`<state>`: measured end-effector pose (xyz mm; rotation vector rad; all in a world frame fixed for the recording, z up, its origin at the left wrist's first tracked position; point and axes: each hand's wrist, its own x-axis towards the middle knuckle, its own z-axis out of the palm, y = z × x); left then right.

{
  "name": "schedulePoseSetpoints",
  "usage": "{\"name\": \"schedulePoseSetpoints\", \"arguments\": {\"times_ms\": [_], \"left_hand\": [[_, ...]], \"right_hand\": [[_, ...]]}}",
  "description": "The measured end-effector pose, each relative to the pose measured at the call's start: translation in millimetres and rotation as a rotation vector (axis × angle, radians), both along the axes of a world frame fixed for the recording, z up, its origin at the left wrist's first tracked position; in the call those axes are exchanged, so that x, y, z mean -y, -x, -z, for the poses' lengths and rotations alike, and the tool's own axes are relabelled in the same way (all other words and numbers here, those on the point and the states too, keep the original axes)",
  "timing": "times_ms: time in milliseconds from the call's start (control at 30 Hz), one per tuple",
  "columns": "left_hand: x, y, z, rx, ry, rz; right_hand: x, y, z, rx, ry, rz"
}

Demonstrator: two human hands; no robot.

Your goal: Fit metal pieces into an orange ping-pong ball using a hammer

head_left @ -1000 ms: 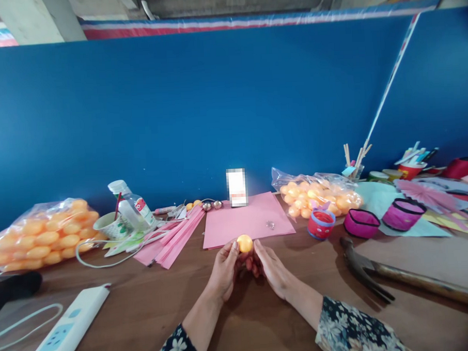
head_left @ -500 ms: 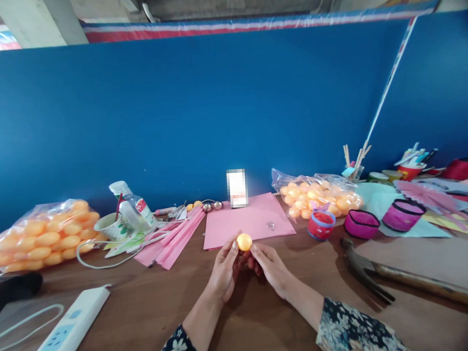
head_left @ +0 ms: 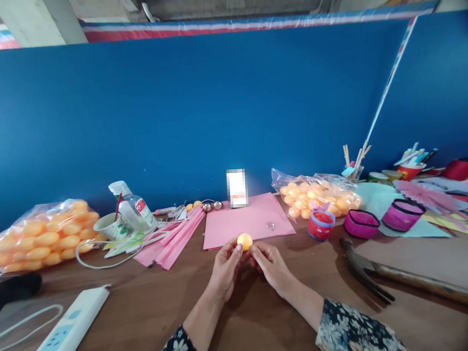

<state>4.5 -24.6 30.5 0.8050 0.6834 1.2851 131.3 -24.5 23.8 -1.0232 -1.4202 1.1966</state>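
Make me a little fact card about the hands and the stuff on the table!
Left hand: holds the ball with its fingertips
Right hand: fingertips on the ball's other side
Ball: orange, round
Pink paper: flat, just beyond the hands
Left bag: clear, full of orange balls
Right bag: clear, orange balls too
Hammer: lying at the right
Power strip: white, at the left

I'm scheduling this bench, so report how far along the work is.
The pink strips look already cut. In hand is one orange ball, between left hand and right hand. Left, probably: the balls inside the left bag and right bag.
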Motion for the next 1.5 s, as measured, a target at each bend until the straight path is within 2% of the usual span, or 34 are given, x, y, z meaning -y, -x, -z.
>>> {"name": "schedulePoseSetpoints", "arguments": {"times_ms": [100,267,467,667,900,1067,1300,1500], "left_hand": [[-2.1,0.4,1.7,0.014,0.014,-0.037],[-2.8,0.7,2.1,0.079,0.077,-0.003],[-3.7,2.0,4.9,0.172,0.129,0.004],[-4.3,1.5,10.0,0.159,0.118,0.049],[-3.1,1.1,8.6,0.14,0.129,0.083],[-3.6,-1.2,10.0,0.163,0.131,0.096],[-4.5,-2.6,12.8,0.136,0.113,0.068],[-3.3,-2.8,10.2,0.111,0.101,0.096]], "right_hand": [[0.8,-1.1,-0.8,0.063,-0.072,0.031],[1.7,-0.8,-3.1,0.117,-0.184,0.123],[2.6,-0.7,-6.1,0.123,-0.213,0.215],[0.0,-1.7,1.1,0.174,-0.269,0.262],[-0.5,-4.1,-2.3,0.244,-0.335,0.243],[0.7,-4.5,-7.1,0.257,-0.327,0.237],[-0.1,-4.1,-3.0,0.251,-0.313,0.221],[0.3,-3.3,-0.7,0.263,-0.331,0.216]]}}
